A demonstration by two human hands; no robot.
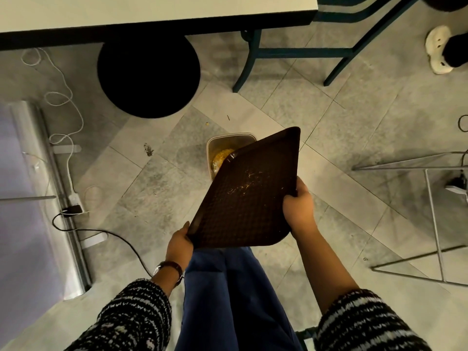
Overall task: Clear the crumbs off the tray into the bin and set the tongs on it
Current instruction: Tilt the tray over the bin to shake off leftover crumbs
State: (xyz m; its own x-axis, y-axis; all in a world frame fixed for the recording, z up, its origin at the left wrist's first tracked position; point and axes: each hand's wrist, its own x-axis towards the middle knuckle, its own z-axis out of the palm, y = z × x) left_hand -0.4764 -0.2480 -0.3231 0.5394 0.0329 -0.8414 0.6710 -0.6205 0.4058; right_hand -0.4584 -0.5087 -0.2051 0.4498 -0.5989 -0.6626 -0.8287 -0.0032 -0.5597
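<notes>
- The tray (249,196), dark brown with a textured face, is held in the air by both hands, tipped so its far corner hangs over the bin (222,153)
- The left hand (179,245) grips the tray's near left corner; its fingers are clenched on the rim, thumb on top, the rest hidden beneath
- The right hand (298,210) grips the right edge near the near corner, the fingers (302,186) curled over the rim and closed on it
- So the tray lies between the two hands, with most of it reaching out beyond the fingers toward the bin
- Crumbs (244,183) cling in a thin scatter on the tray's face, in its upper half, well apart from either hand
- The bin stands on the tiled floor (342,117), partly covered by the tray; a yellow heap lies inside, probably crumbs, though it is too small to be sure
- A watch (168,268) sits on the left wrist, and striped knit sleeves (136,315) cover both forearms
- A white table (152,11) runs along the top of the view, with a round black stool (148,77) below it
</notes>
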